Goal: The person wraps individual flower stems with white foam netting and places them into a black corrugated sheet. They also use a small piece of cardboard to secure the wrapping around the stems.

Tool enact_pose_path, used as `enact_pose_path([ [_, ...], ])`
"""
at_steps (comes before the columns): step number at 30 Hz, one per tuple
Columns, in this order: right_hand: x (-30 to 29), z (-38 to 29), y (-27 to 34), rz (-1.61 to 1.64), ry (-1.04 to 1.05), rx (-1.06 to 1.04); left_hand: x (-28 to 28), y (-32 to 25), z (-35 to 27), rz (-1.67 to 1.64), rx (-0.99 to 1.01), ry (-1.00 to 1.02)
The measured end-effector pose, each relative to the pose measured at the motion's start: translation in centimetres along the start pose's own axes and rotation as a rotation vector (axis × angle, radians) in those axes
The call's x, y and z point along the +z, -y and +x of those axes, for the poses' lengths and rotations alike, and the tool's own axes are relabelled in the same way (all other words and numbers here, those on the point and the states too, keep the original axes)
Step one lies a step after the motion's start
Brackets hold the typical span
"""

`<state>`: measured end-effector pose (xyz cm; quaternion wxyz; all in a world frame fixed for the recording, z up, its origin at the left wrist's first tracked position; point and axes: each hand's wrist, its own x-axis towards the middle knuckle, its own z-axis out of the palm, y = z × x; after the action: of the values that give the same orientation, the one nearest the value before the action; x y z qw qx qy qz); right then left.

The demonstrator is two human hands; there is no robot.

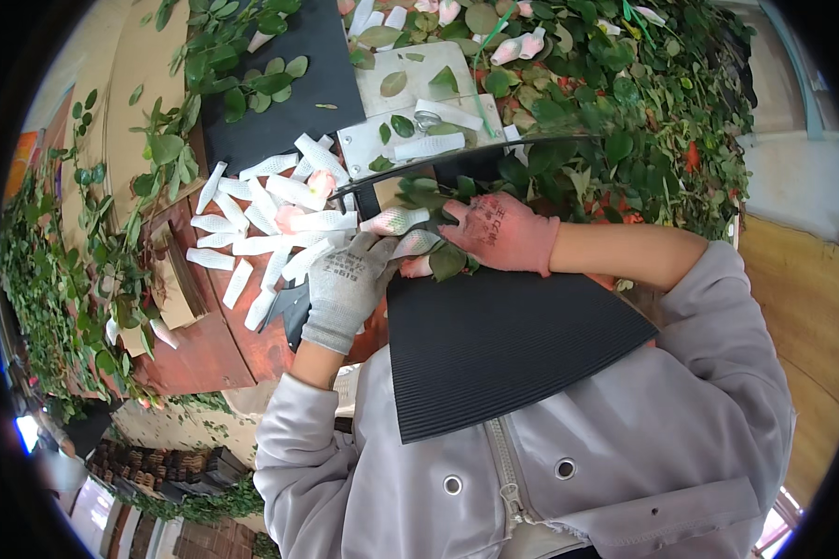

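My left hand [349, 283], in a grey glove, has its fingertips at the net-sleeved rose buds, whose heads lie side by side before me. One pink bud [394, 221] in white foam net is above the fingers; a second netted bud [417, 244] is beside them. Below these shows a bare pink bloom [417, 267]. My right hand [493, 230], in a pink glove, is curled by the leafy rose stems [447, 261] right of the buds; its grip is partly hidden. A black corrugated sheet [503, 342] spreads between the hands and my jacket.
Many white foam net sleeves [252, 244] lie heaped on the reddish tabletop [210, 356] at left. A metal plate [419, 77] with loose leaves stands beyond the hands. Rose stems and foliage [643, 140] pile up at right. Cardboard [143, 91] and more foliage are at far left.
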<state>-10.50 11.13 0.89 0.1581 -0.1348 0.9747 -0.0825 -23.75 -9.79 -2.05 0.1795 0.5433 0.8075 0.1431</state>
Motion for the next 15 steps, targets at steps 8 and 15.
enact_pose_path([
  [8,3.1,0.4,-1.4,0.076,-0.140,-0.058,-1.6,0.5,0.1,0.072,0.146,-0.099],
  [15,3.1,0.4,-1.3,0.105,-0.064,-0.020,-4.6,3.6,-3.0,0.243,-0.089,-0.100],
])
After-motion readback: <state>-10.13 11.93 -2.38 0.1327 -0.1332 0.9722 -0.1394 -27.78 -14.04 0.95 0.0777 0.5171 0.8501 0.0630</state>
